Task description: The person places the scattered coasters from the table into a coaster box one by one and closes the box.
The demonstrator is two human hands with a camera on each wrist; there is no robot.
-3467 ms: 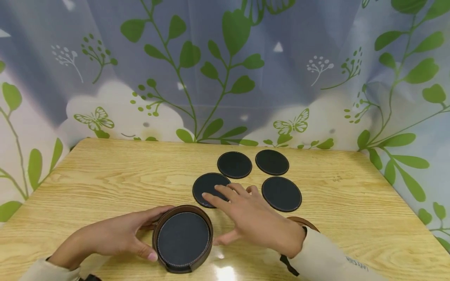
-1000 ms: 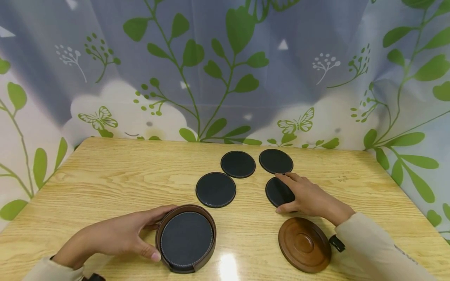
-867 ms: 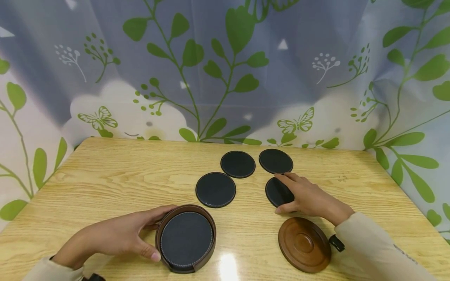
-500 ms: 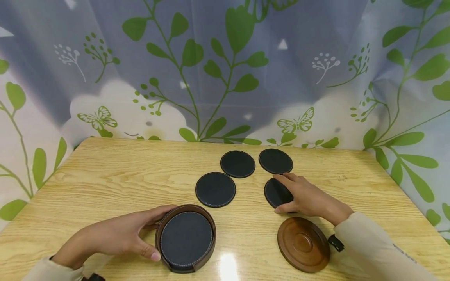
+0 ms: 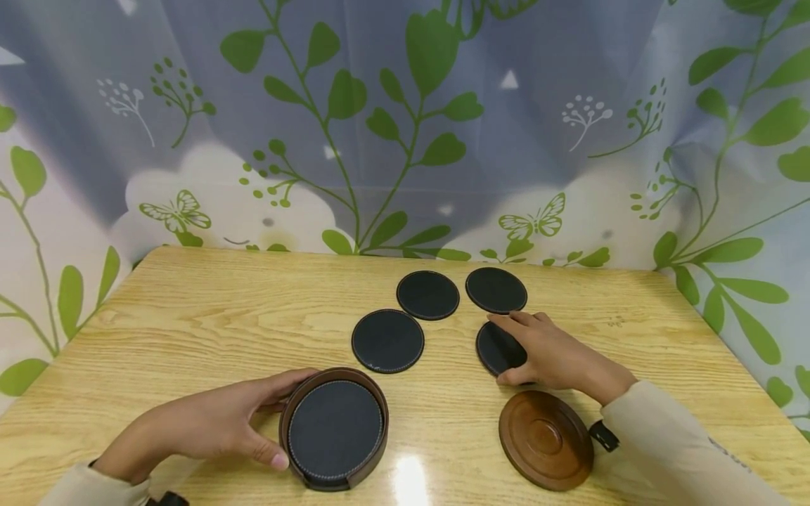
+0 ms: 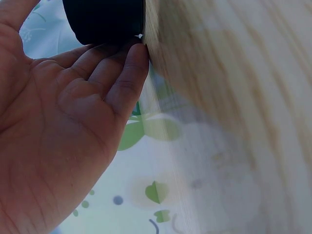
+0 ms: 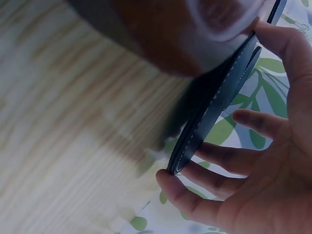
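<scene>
Meanwhile, at the near edge of the pale wooden table [image 5: 190,316], read from left to right:

Left hand: the left hand [image 5: 209,425] curls thumb and fingers round the wall of the round brown leather coaster holder [image 5: 334,429], which stands near the table's front edge with a black stitched coaster lying in it; the left wrist view shows fingertips [image 6: 134,58] against its dark side.

Centre: three round black leather coasters with pale stitching lie flat toward the table's far edge, one [image 5: 387,341] nearer the holder, two [image 5: 427,295] [image 5: 496,289] side by side behind it.

Right hand: the right hand [image 5: 550,355] grasps the fourth black coaster [image 5: 496,348], fingers over its far rim and thumb at the near rim; the right wrist view shows its stitched edge [image 7: 214,107] between thumb and fingers, tipped up off the wood.

Lid: a round brown wooden lid [image 5: 545,439] lies flat near the front right, just beside the right sleeve.

Change: seconds ago the right hand lay by the centre-left coaster; now it has crossed over to the right-hand one and drawn it slightly leftward, so a lift looks begun.
</scene>
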